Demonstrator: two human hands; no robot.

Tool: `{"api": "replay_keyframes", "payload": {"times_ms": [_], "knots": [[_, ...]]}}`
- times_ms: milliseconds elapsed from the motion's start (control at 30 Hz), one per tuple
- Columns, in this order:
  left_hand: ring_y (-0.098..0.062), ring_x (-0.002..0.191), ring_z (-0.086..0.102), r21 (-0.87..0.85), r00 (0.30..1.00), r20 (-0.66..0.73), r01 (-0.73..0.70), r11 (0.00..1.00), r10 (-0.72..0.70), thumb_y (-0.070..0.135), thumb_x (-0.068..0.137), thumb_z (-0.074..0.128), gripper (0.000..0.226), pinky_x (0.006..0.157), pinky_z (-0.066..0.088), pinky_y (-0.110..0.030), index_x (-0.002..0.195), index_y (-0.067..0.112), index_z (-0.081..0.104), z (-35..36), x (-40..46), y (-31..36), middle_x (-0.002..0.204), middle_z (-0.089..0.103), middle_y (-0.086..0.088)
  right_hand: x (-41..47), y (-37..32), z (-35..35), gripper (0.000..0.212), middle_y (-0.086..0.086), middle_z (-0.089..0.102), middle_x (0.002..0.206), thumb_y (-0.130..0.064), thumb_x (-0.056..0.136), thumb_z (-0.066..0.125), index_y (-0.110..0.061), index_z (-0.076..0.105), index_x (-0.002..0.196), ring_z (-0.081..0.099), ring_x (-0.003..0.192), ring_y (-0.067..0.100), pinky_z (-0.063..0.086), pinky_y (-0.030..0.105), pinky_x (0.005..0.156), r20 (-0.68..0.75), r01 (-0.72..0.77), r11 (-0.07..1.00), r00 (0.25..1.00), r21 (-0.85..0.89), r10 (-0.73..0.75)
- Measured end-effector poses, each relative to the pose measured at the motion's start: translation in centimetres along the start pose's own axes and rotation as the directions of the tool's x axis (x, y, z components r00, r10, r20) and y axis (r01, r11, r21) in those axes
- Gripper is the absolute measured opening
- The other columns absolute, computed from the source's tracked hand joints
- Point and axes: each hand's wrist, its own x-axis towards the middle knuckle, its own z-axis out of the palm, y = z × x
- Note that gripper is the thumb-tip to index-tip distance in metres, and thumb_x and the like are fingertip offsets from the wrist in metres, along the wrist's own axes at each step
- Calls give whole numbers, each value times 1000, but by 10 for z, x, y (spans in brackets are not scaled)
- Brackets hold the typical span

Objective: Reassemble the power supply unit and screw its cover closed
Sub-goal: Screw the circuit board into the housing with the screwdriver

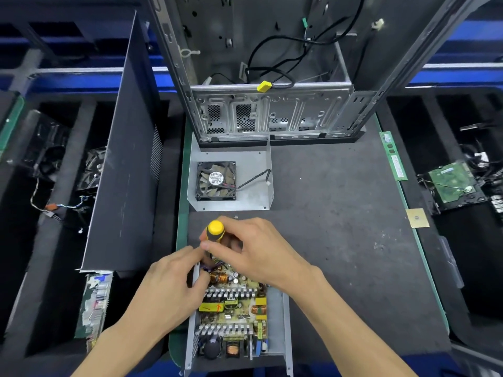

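The open power supply unit (pixel 277 322) lies at the near edge of the mat, its circuit board (pixel 234 308) bare with heatsinks, coils and capacitors. My right hand (pixel 253 251) grips a yellow-and-black screwdriver (pixel 215 230) held upright over the far left corner of the board. My left hand (pixel 174 276) pinches at the wires and the case wall beside the driver's tip, which is hidden. The grey cover (pixel 253 164) lies flat farther back with a black fan (pixel 216 180) on it.
An empty computer case (pixel 272 110) stands at the back of the mat. A dark side panel (pixel 128 159) leans at the left. A RAM stick (pixel 394 156) and a hard drive board (pixel 451 183) lie at the right. A small screw (pixel 236 217) rests near the cover.
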Motion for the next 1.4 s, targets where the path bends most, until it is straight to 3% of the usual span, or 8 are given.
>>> {"api": "replay_keyframes", "payload": {"times_ms": [167, 367, 633, 767, 900, 1167, 1300, 1400], "knots": [[1, 39, 42, 131, 999, -1, 41, 991, -41, 48, 84, 68, 55, 39, 26, -12, 108, 40, 20, -8, -12, 12, 56, 44, 19, 5, -5, 2, 21, -15, 43, 50, -41, 93, 74, -31, 55, 89, 47, 52, 10, 34, 23, 54, -8, 30, 999, 1000, 46, -29], [-3, 99, 56, 64, 982, -177, -53, 997, 63, 46, 89, 63, 62, 75, 55, -30, 143, 30, 36, -46, -24, 19, 118, 51, 17, 11, -6, 12, 24, -12, 51, 59, -41, 90, 76, -29, 55, 89, 48, 54, 13, 39, 23, 54, 25, 67, 995, 997, 77, -69], [-26, 70, 63, 261, 963, -53, -244, 934, 266, 17, 88, 71, 21, 59, 57, -47, 108, 13, 66, -80, 3, 46, 92, 59, 2, 13, -9, 10, 10, -10, 54, 68, -26, 93, 67, -32, 67, 100, 46, 61, 10, 43, 30, 60, 120, 38, 997, 992, 62, -45], [-27, 71, 61, 352, 987, -31, -135, 926, 155, 49, 93, 61, 35, 62, 48, -39, 78, 24, 42, -80, 15, 54, 73, 42, 9, 7, -14, 4, 28, 3, 60, 77, -22, 91, 63, -45, 60, 107, 47, 62, 10, 47, 35, 61, 166, -20, 986, 986, 166, -8], [-26, 60, 49, 655, 993, -74, -19, 756, 88, 69, 91, 27, 56, 55, 28, -31, 61, 22, 24, -74, 19, 61, 58, 31, 6, 1, -21, -4, 17, 18, 68, 93, -16, 92, 73, -16, 71, 109, 58, 74, 26, 54, 42, 71, 154, -59, 954, 988, 292, 13], [-16, 95, 60, 465, 955, 195, -290, 837, 223, 37, 96, 59, 25, 65, 35, -30, 95, 32, 34, -88, 17, 72, 96, 43, 14, -1, -18, -7, 25, -7, 51, 67, -8, 91, 71, -26, 63, 76, 42, 63, 7, 37, 23, 61, 212, -126, 928, 976, 349, 53], [-25, 84, 60, 625, 988, 86, -155, 765, 130, 61, 93, 52, 36, 63, 37, -34, 96, 27, 43, -85, 14, 83, 94, 56, 6, 0, -13, -1, 19, -14, 56, 65, 1, 89, 67, -18, 72, 86, 44, 60, 4, 36, 18, 58, 177, -145, 926, 980, 349, 87], [-30, 83, 57, 552, 992, 114, -105, 827, 51, 44, 97, 57, 26, 69, 45, -38, 93, 23, 43, -82, 16, 82, 95, 59, -5, -1, -15, 2, 14, 1, 55, 71, -1, 88, 67, -14, 72, 90, 41, 62, 8, 35, 19, 57, 153, -127, 913, 986, 387, 73]]}}
